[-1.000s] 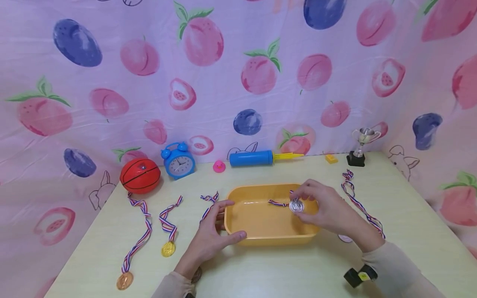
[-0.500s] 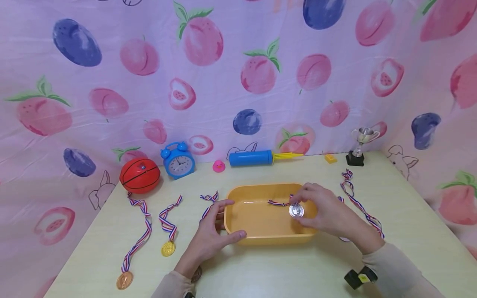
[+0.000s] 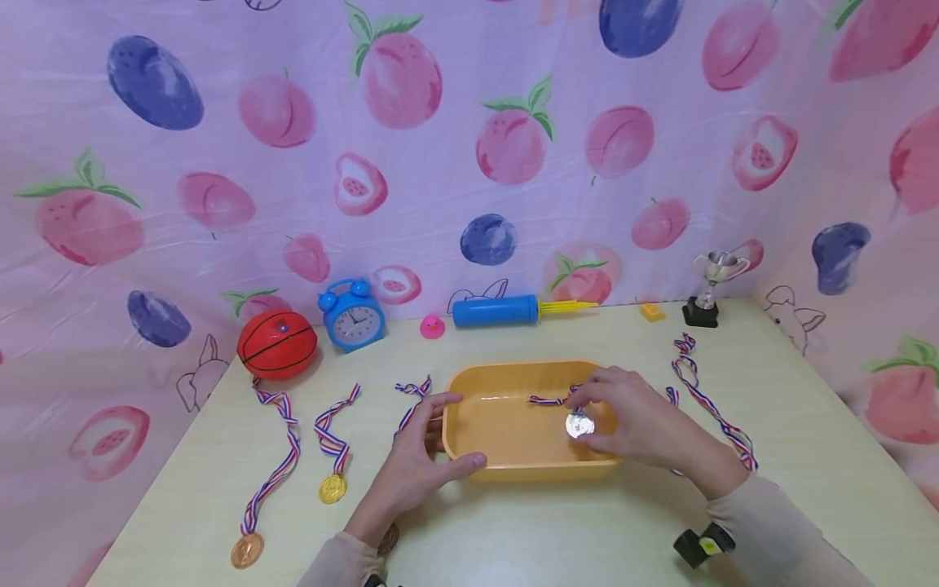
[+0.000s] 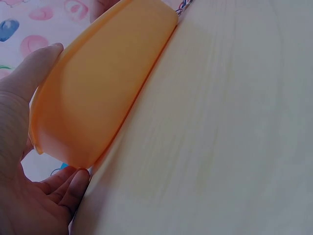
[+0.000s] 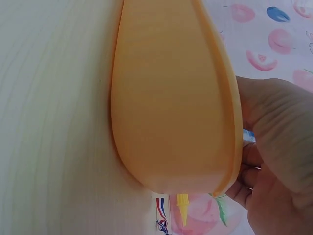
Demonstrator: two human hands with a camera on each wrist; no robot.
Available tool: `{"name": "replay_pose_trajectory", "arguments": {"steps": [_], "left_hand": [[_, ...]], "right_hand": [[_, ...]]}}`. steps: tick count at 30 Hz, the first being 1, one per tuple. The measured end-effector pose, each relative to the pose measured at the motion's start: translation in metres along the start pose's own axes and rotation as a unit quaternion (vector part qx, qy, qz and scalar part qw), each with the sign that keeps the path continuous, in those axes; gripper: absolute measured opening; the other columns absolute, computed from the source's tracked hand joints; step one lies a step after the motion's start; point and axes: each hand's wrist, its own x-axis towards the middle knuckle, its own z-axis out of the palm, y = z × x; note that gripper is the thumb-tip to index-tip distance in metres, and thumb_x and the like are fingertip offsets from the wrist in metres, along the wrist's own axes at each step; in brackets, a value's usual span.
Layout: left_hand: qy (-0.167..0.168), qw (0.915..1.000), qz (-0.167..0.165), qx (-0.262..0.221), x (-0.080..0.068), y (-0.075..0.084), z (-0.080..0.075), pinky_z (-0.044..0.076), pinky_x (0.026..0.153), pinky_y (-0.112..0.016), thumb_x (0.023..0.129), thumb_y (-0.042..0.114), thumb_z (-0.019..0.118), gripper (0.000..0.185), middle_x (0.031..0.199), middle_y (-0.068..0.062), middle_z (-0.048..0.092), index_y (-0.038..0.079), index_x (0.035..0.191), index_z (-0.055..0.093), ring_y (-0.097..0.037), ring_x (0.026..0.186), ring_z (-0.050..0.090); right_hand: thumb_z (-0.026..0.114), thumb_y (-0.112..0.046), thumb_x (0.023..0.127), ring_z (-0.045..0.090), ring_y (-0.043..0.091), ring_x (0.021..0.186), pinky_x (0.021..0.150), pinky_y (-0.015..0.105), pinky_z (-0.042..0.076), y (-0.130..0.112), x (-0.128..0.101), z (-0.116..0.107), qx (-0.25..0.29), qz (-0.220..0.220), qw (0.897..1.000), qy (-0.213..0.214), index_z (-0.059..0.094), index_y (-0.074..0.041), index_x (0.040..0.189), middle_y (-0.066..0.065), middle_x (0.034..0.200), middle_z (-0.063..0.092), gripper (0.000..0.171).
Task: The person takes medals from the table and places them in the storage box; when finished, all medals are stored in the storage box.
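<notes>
Pink cloth [image 3: 433, 163] printed with fruit and outlined rabbits hangs behind and to the right of a pale wooden bench [image 3: 543, 530]. Near the middle sits a yellow basin [image 3: 531, 473]. The person's left hand [image 3: 425, 456] grips its left end, thumb at the near rim and fingers round the end wall. The right hand [image 3: 637, 417] reaches over the right end, its fingers narrowed on a silver medal [image 3: 579, 425] within the basin's rim; the wrist views do not show this grip. Part of the medal's striped ribbon [image 3: 546, 400] trails leftward inside the basin. Raised marks on the medal's face are blurred by glare.

Along the far edge, from left to right, stand a red basketball [image 3: 277, 346] with black lines, a blue alarm clock [image 3: 354, 319] whose dial figures are too small to read, a pink duck [image 3: 432, 327], a blue pump [image 3: 495, 311] with a yellow nozzle, a yellow block [image 3: 651, 311] and a silver trophy [image 3: 710, 289] on a black base. At the left lie a bronze medal [image 3: 247, 551] and a gold medal [image 3: 332, 488], their engraving unreadable. Another bronze medal [image 3: 389, 538] is partly hidden by the left sleeve [image 3: 341, 562]. Far right, a long striped ribbon [image 3: 711, 403] runs toward the right forearm. A black device [image 3: 703, 545] at the right wrist carries a yellow label, illegible at this size.
</notes>
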Motion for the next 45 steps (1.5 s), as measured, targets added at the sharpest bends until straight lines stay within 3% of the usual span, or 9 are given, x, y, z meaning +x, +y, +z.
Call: {"name": "replay_pose_trajectory", "arguments": {"steps": [6, 13, 19, 24, 28, 33, 40, 45], "left_hand": [[0.001, 1.0, -0.002, 0.004, 0.001, 0.0, 0.001, 0.055, 0.101, -0.041, 0.088, 0.04, 0.096, 0.083, 0.148, -0.002, 0.062, 0.033, 0.158, 0.052, -0.025, 0.118, 0.064], [0.001, 1.0, -0.001, 0.002, -0.001, 0.001, 0.001, 0.055, 0.102, -0.042, 0.088, 0.04, 0.096, 0.082, 0.148, -0.003, 0.063, 0.033, 0.158, 0.053, -0.025, 0.117, 0.064], [0.002, 1.0, -0.001, 0.002, -0.001, 0.0, 0.0, 0.055, 0.102, -0.042, 0.088, 0.039, 0.096, 0.082, 0.148, -0.003, 0.063, 0.032, 0.158, 0.053, -0.025, 0.117, 0.064], [0.002, 1.0, -0.001, 0.001, -0.001, 0.001, 0.001, 0.055, 0.102, -0.042, 0.089, 0.039, 0.096, 0.082, 0.148, -0.003, 0.063, 0.032, 0.158, 0.052, -0.025, 0.118, 0.065], [0.003, 1.0, -0.003, 0.001, -0.001, 0.001, 0.001, 0.055, 0.102, -0.042, 0.088, 0.038, 0.097, 0.082, 0.149, -0.003, 0.063, 0.033, 0.158, 0.053, -0.026, 0.119, 0.064], [0.002, 1.0, -0.004, 0.001, 0.0, 0.001, 0.002, 0.055, 0.102, -0.042, 0.089, 0.038, 0.097, 0.082, 0.148, -0.003, 0.063, 0.033, 0.157, 0.053, -0.026, 0.118, 0.064], [0.0, 1.0, -0.005, 0.008, 0.002, 0.0, 0.002, 0.056, 0.101, -0.039, 0.089, 0.039, 0.096, 0.082, 0.149, -0.003, 0.062, 0.033, 0.158, 0.052, -0.026, 0.118, 0.064], [0.0, 0.9999, -0.001, 0.012, 0.002, -0.001, 0.001, 0.056, 0.101, -0.037, 0.089, 0.039, 0.096, 0.083, 0.149, -0.004, 0.062, 0.031, 0.158, 0.051, -0.026, 0.118, 0.064]], "right_hand": [[0.097, -0.024, 0.087, 0.061, 0.024, 0.116, 0.103, 0.056, 0.049, 0.002, -0.002, -0.002, -0.017, -0.004, 1.0, 0.024, 0.082, -0.024, 0.125, -0.001, 0.12, 0.072, 0.041], [0.099, -0.023, 0.085, 0.063, 0.026, 0.12, 0.106, 0.058, 0.053, 0.001, -0.008, -0.018, -0.002, 0.012, 0.999, 0.044, 0.08, -0.032, 0.128, -0.005, 0.124, 0.071, 0.047], [0.1, -0.023, 0.086, 0.067, 0.025, 0.116, 0.099, 0.054, 0.057, 0.005, -0.018, -0.034, 0.005, 0.005, 0.997, 0.074, 0.078, -0.021, 0.133, -0.002, 0.126, 0.073, 0.051], [0.099, -0.023, 0.087, 0.066, 0.02, 0.116, 0.097, 0.053, 0.06, 0.01, -0.032, -0.048, 0.005, 0.026, 0.994, 0.104, 0.076, -0.02, 0.138, -0.003, 0.13, 0.074, 0.056], [0.099, -0.026, 0.087, 0.066, 0.012, 0.112, 0.093, 0.037, 0.061, 0.018, -0.046, -0.055, -0.013, 0.032, 0.989, 0.146, 0.075, -0.024, 0.139, -0.008, 0.13, 0.074, 0.057], [0.1, -0.02, 0.086, 0.063, 0.001, 0.105, 0.088, 0.012, 0.049, 0.034, -0.067, -0.059, -0.004, 0.027, 0.979, 0.203, 0.075, -0.026, 0.139, -0.008, 0.129, 0.077, 0.059], [0.099, -0.015, 0.086, 0.062, -0.006, 0.105, 0.089, 0.006, 0.045, 0.059, -0.101, -0.059, 0.042, 0.085, 0.969, 0.229, 0.074, -0.025, 0.142, -0.01, 0.129, 0.077, 0.063], [0.097, -0.003, 0.084, 0.066, -0.003, 0.105, 0.09, 0.007, 0.048, 0.078, -0.122, -0.056, 0.073, 0.079, 0.967, 0.23, 0.072, -0.02, 0.144, -0.014, 0.129, 0.077, 0.068]]}}
